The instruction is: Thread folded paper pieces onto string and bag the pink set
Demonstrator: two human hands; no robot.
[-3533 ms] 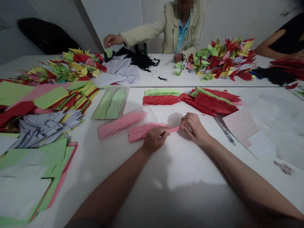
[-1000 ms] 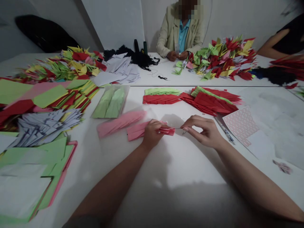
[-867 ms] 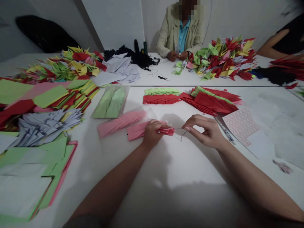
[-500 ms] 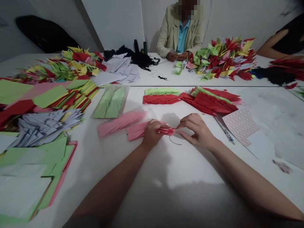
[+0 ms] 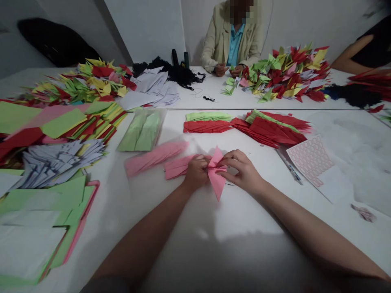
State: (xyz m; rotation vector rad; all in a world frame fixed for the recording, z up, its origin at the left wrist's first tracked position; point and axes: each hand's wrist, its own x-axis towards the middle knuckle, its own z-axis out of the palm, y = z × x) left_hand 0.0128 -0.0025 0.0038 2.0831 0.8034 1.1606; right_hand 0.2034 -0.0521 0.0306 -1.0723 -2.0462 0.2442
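Note:
A pink folded paper piece [image 5: 218,188] is between my hands, its two pointed flaps spread, one away from me and one toward me. My left hand [image 5: 197,173] is closed around its left side. From the right, the fingers of my right hand [image 5: 242,171] pinch its folds. A dark thread [image 5: 230,184] shows partly under my right hand. Just left of my left hand lies a stack of pink folded papers [image 5: 177,167]. Beside it is a clear bag of pink folded papers [image 5: 155,156].
Red folded papers [image 5: 270,129] and a bag of green ones [image 5: 142,131] lie beyond my hands. A pen [image 5: 290,167] and a label sheet [image 5: 310,156] are at right, coloured paper stacks [image 5: 70,203] at left. Across the table sits a person [image 5: 230,40] beside heaped folded papers [image 5: 287,75].
The pink paper has opened from a narrow folded strip into two spread points. My right hand has moved left onto it. The person across has shifted their hands slightly.

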